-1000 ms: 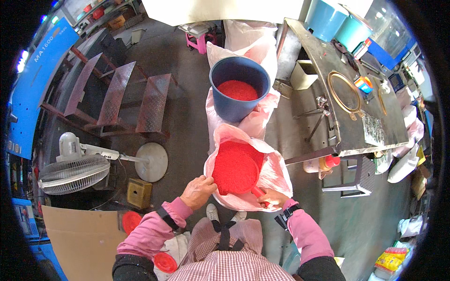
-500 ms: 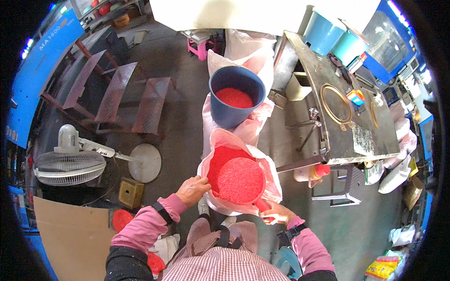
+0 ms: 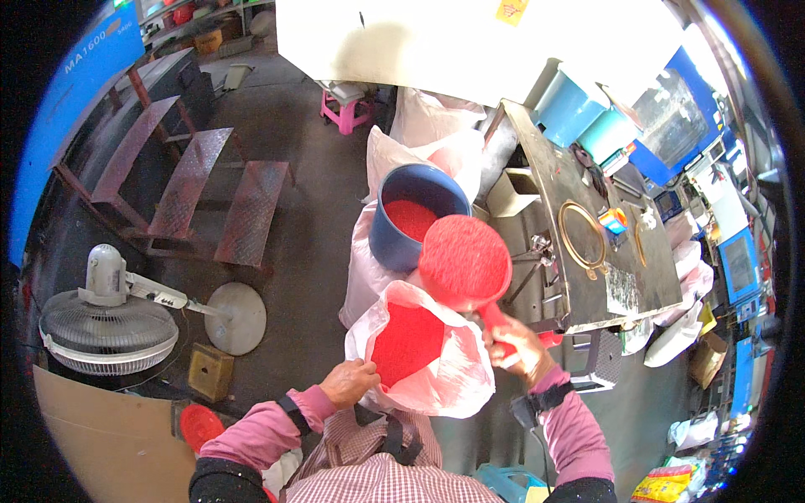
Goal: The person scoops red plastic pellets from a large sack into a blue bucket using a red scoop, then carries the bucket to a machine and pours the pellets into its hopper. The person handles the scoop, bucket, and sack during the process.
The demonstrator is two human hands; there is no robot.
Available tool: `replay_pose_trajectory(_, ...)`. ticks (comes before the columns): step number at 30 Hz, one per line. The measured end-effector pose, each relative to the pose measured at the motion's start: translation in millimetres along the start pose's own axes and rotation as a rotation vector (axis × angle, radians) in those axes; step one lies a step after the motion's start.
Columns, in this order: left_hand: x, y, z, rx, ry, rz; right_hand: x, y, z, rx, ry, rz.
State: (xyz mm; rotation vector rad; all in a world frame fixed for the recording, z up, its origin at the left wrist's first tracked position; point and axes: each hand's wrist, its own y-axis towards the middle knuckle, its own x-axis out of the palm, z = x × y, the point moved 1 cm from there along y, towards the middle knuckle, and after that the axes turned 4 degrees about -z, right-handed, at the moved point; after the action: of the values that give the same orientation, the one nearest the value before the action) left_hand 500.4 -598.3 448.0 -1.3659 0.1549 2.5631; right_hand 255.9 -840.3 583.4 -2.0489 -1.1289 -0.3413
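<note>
My right hand (image 3: 518,348) grips the handle of a red scoop (image 3: 466,261), heaped with red granules. The scoop hangs over the gap between a white sack and a dark blue bucket (image 3: 394,243), hiding part of the bucket's near right rim. Red granules also lie inside the bucket. Nearer to me stands the open white sack (image 3: 457,369), partly filled with the same granules. My left hand (image 3: 350,383) pinches the left edge of the sack's mouth.
More white sacks (image 3: 436,117) stand behind and under the bucket. To the right is a metal worktable (image 3: 625,289) with a brass-coloured ring and blue tubs. A white fan (image 3: 109,327) and metal steps (image 3: 193,180) are at the left, a pink stool (image 3: 346,113) farther back.
My right hand has lifted the full scoop out of the sack, moving it up and away toward the bucket. My left hand stays on the sack's edge. The view has shifted slightly.
</note>
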Motion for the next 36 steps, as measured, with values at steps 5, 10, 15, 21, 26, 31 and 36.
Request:
replay_pose_trajectory(5, 1.2, 1.3, -5.8, 0.035, -0.029, -0.007, -7.4, 87.0, -62.7, -0.055, -0.265, 0.234)
replay_pose_trajectory(10, 6.8, 2.4, -9.5, 0.025, -0.039, -0.022, -30.4, 189.9, -84.2, -0.114, -0.766, 0.414)
replay_pose_trajectory(15, 2.2, 4.7, -10.2, 0.024, -0.115, 0.003, -34.5, 248.4, -52.4, -0.149, -1.85, 0.867)
replay_pose_trajectory(21, -4.0, 11.3, -8.0, 0.018, -0.094, -0.009, -26.5, 234.8, -38.6, -0.213, -1.915, 0.944)
replay_pose_trajectory(26, -6.4, 17.2, -7.2, 0.035, -0.085, 0.025, -34.5, 179.1, -32.5, -0.638, -1.531, 0.978)
replay_pose_trajectory(31, -9.9, 20.3, -8.7, 0.018, -0.063, 0.029, -43.2, 32.6, 14.9, -0.325, -0.631, 0.594)
replay_pose_trajectory(36, -14.2, 22.3, -5.5, 0.028, -0.054, 0.023, -42.3, -42.6, 108.1, -0.117, -1.358, 0.225)
